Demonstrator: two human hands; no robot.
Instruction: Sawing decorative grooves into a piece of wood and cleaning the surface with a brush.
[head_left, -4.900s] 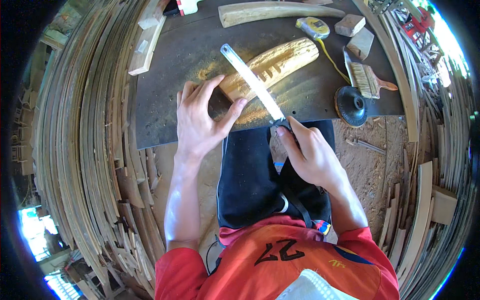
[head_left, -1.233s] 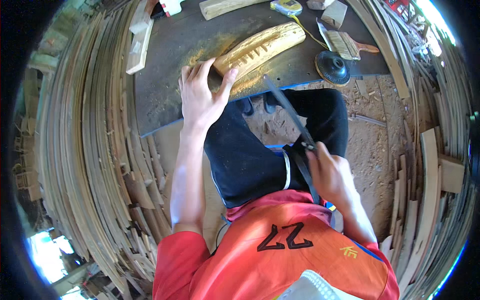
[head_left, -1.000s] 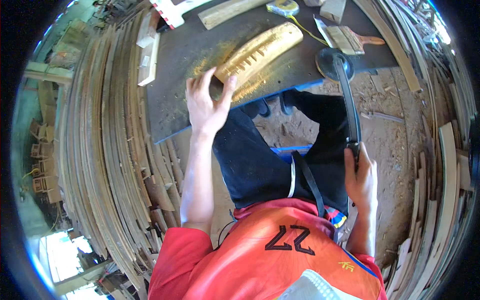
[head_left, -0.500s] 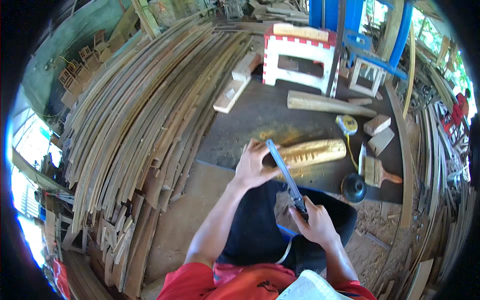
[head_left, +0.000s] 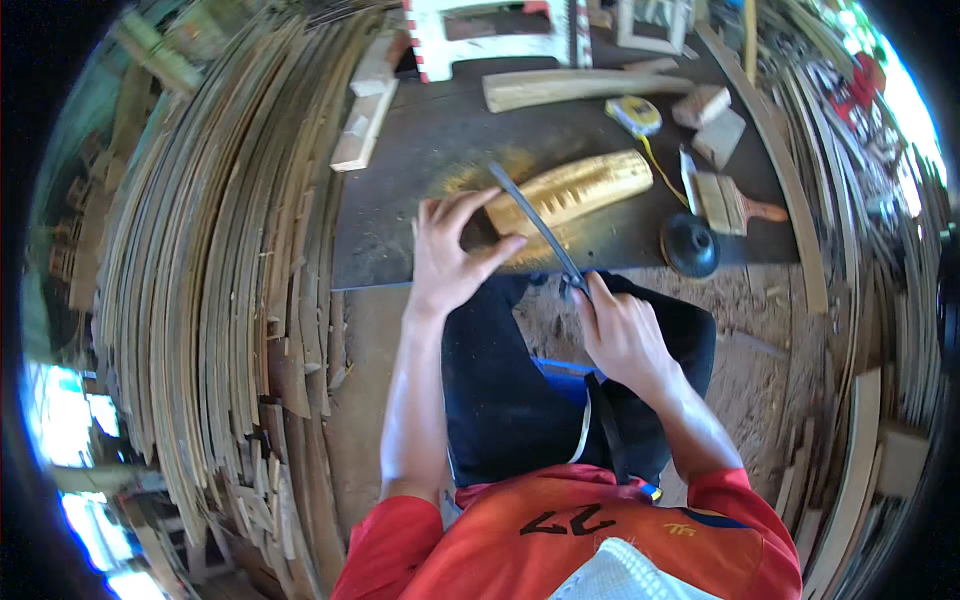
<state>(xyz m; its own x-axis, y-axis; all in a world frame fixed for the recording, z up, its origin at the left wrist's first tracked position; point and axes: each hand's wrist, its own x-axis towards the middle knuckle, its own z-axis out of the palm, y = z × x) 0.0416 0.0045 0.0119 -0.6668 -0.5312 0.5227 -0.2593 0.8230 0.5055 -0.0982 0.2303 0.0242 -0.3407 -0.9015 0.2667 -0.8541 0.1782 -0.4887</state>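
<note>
A shaped piece of light yellow wood [head_left: 590, 190] lies tilted on the dark work table, a row of notches cut along its face. My left hand [head_left: 450, 245] grips its left end, fingers on the far side and thumb on the near side. In my right hand [head_left: 625, 330], closed around the handle end, is a long narrow grey file [head_left: 540, 222]. The file slants across the left part of the wood, its tip beyond the far edge near my left fingertips. Whether its face touches the wood I cannot tell.
Sawdust covers the dark table [head_left: 400, 220] around the wood. Nearby are a yellow tape measure [head_left: 634, 116], a brush [head_left: 725, 203], a black round object [head_left: 690, 245], wood blocks [head_left: 718, 138] and a longer wood piece [head_left: 570, 88]. Stacked planks [head_left: 230, 200] fill the left; a white stool [head_left: 500, 45] stands behind.
The view has tilted down and turned, so the table sits higher in it. The file now lies across the wood at a different slant; my left hand still grips the wood's left end.
</note>
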